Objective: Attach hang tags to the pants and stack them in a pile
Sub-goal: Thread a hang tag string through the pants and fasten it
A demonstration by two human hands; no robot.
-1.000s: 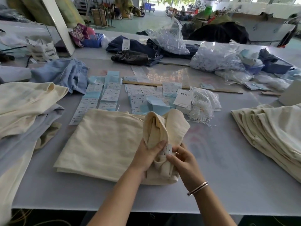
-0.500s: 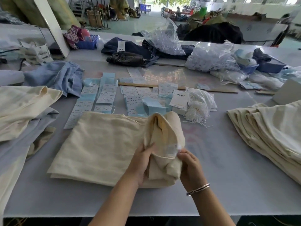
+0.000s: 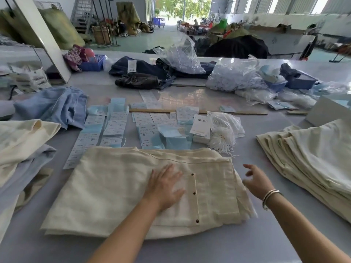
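Your left hand (image 3: 164,188) lies flat on the pants (image 3: 133,188), palm down, fingers straight and spread wide, forearm coming in from 6 o'clock. Your right hand (image 3: 256,180) hovers just past the pants' 3 o'clock edge, fingers loosely spread and slightly blurred, holding nothing; a metal bangle (image 3: 270,198) circles that wrist.

The pants lie folded flat on the desk (image 3: 275,242) directly in front of you, a broad rectangle. Cream cloth, linen-like weave, faint creases. A placket strip with three dark buttons (image 3: 194,193) runs top to bottom just right of your left hand; a stitched seam crosses the far edge.

At 12 o'clock beyond the pants: rows of white and pale-blue paper tags (image 3: 114,124), rectangular, printed text too small to read. At 1 o'clock, a bundle of white strings (image 3: 222,137) beside a clear bag. At 3 o'clock, a pile (image 3: 311,160) of folded cream cloth, layered edges fanned. At 9 o'clock, cream and grey-blue cloth (image 3: 22,149) heaped; light-blue cloth at 10 o'clock.
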